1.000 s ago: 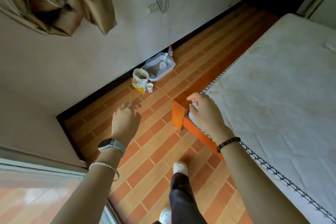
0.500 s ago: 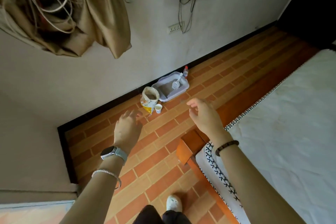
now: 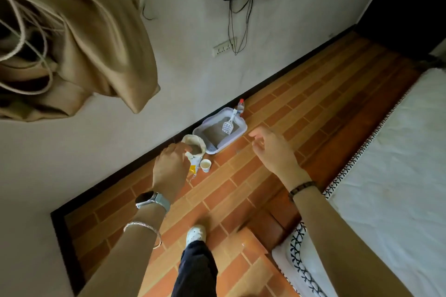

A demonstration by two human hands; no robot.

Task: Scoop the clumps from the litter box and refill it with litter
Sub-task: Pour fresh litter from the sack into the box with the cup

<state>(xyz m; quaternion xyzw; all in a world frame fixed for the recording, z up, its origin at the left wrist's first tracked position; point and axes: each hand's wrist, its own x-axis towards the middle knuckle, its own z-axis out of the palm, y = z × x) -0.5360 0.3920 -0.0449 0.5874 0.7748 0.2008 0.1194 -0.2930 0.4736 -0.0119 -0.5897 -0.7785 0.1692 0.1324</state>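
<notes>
A pale lilac litter box [image 3: 237, 136] sits on the brick-pattern floor against the wall, with grey litter inside. A white slotted scoop [image 3: 228, 125] leans in it. An open litter bag [image 3: 196, 149], white and yellow, stands just left of the box, and a small paper cup [image 3: 205, 165] is in front of the bag. My left hand [image 3: 170, 167] is held out in the air, overlapping the bag in view, fingers loosely apart and holding nothing. My right hand [image 3: 274, 149] is also raised and empty, fingers spread, in line with the box.
A small bottle with a red cap [image 3: 240, 105] stands behind the box. A bed with a white mattress [image 3: 386, 176] and orange wooden frame [image 3: 272, 222] fills the right side. A beige cloth [image 3: 96, 50] hangs on the wall. My foot [image 3: 196, 234] steps forward.
My right hand has left the bed corner and is raised in the air. I have walked closer to the litter box, which appears larger; both hands reach further forward.
</notes>
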